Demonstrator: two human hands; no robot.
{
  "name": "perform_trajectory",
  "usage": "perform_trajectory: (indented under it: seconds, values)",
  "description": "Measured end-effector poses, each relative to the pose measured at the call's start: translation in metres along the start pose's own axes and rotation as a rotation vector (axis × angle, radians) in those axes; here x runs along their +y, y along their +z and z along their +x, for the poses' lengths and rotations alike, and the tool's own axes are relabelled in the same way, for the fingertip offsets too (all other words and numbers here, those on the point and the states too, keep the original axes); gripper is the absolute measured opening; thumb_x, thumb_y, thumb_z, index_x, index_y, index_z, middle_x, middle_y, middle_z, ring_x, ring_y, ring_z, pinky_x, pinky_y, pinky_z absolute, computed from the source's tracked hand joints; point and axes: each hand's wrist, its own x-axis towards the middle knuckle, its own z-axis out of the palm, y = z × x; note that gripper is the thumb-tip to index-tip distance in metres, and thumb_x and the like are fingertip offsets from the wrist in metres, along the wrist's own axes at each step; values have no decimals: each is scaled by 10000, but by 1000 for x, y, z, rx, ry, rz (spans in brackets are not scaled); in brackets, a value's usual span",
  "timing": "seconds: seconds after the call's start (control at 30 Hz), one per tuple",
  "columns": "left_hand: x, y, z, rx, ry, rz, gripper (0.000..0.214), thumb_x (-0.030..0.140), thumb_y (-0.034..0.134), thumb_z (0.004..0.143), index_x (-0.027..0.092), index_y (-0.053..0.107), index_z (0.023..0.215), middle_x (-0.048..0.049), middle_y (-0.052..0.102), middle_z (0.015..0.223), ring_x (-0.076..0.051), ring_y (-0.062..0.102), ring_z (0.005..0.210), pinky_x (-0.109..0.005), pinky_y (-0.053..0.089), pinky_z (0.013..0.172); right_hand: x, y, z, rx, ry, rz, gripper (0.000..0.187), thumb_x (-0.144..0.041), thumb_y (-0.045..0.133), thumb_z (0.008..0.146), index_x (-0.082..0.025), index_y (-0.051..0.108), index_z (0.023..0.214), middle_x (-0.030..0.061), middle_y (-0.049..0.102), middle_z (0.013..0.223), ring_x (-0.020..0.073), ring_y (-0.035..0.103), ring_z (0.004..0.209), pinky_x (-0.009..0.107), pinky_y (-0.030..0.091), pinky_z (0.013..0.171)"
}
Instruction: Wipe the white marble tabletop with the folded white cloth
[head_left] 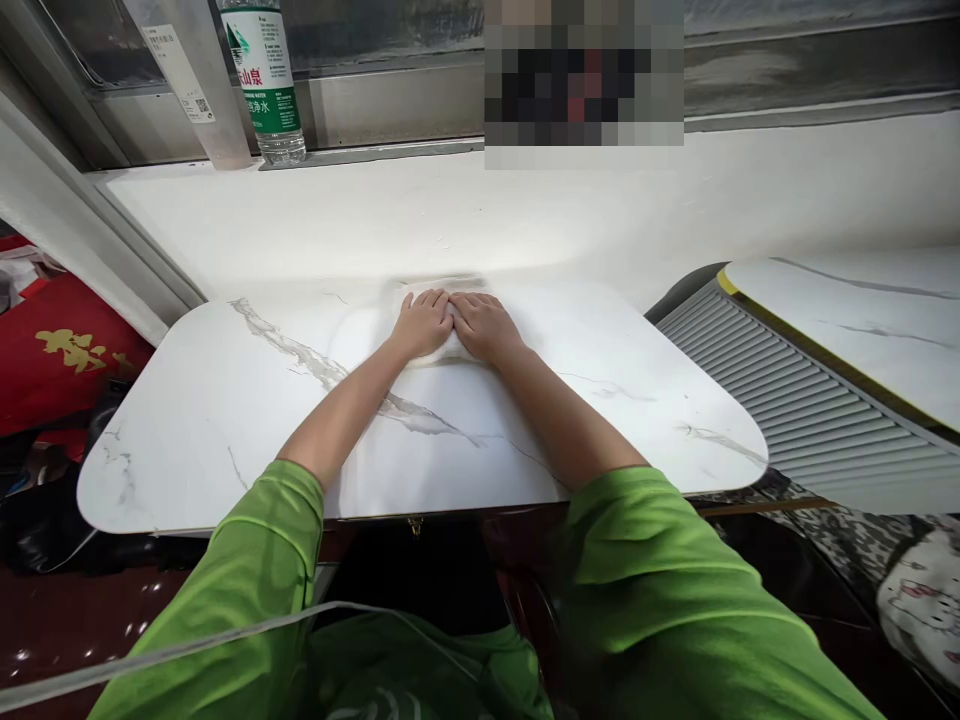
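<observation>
A folded white cloth (452, 350) lies on the white marble-patterned table (225, 400), close to the wall. My left hand (424, 325) rests flat on top of it, fingers stretched toward the wall. Beside it, my right hand (486, 325) also lies flat on the cloth, and the two hands touch or nearly touch at the thumbs. Both palms face down and neither hand grips anything that I can see. Much of the cloth is hidden beneath the hands.
On the window ledge stand a green-labelled water bottle (270, 90) and a translucent container (195, 80). A ribbed grey cabinet with a marble top (862, 310) is at the right. Red bags (67, 350) lie at the left. A pale cord (187, 640) crosses in front of me.
</observation>
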Motion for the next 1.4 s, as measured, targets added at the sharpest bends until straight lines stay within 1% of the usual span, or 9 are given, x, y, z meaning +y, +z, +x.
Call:
perform_trajectory:
  seconds: [0.1,0.2,0.43,0.6,0.73,0.87,1.0,1.27,1.4]
  values:
    - [12,0,-19,3,8,5,540,266,262,1014,87,325,1520,-109,313,1609,-207,260,1492,-446,120,1241,-5,-9,-22,-20,-28,4,534,-217,321,880,-60,546,1338,168,586,1391,302,514,1284,482,353,1111]
    - [34,4,-46,6,4,-8,547,280,262,1011,88,331,1518,-115,305,1611,-218,251,1498,-465,125,1241,-9,-22,-55,-21,-91,10,528,-216,316,881,-67,545,1333,171,585,1390,300,511,1286,484,367,1102]
    - [108,11,-103,-40,87,-28,601,295,278,994,-3,304,1516,-177,274,1608,-299,232,1501,-546,117,1231,-5,-68,-148,4,-160,27,520,-226,350,871,-130,539,1346,157,595,1371,309,532,1275,521,418,1078]
    - [154,18,-114,-62,187,-62,601,300,299,987,-12,330,1500,-202,304,1589,-320,245,1496,-576,147,1221,8,-97,-199,-6,-60,7,495,-240,356,890,-197,537,1348,131,598,1362,304,529,1290,537,430,1081]
    - [174,26,-104,-18,253,-86,589,271,341,971,-35,355,1474,-223,341,1570,-321,275,1483,-559,169,1223,29,-104,-215,-10,57,-32,468,-255,367,878,-233,555,1306,121,549,1426,315,501,1330,569,423,1085]
    - [177,31,-86,24,268,-102,555,251,368,961,-9,403,1450,-216,379,1553,-318,317,1462,-550,185,1222,47,-100,-205,5,128,-30,458,-260,371,854,-269,565,1270,90,576,1404,316,517,1321,596,434,1071]
    - [170,31,-61,22,246,-113,539,239,347,962,6,415,1443,-207,375,1557,-312,316,1461,-548,178,1223,61,-93,-179,8,137,-36,463,-243,375,836,-241,580,1251,97,592,1390,315,527,1310,586,432,1073]
    - [131,28,19,-78,160,-96,578,246,244,988,20,301,1517,-152,298,1608,-249,227,1506,-489,107,1249,96,-61,-96,48,94,-63,463,-239,356,854,-166,591,1247,131,624,1340,320,559,1251,537,426,1059]
    - [110,30,59,-68,117,-84,580,232,228,986,28,298,1524,-137,281,1617,-237,213,1510,-469,103,1250,109,-48,-54,34,82,-70,463,-226,343,846,-150,586,1232,148,657,1262,320,591,1172,497,436,1029]
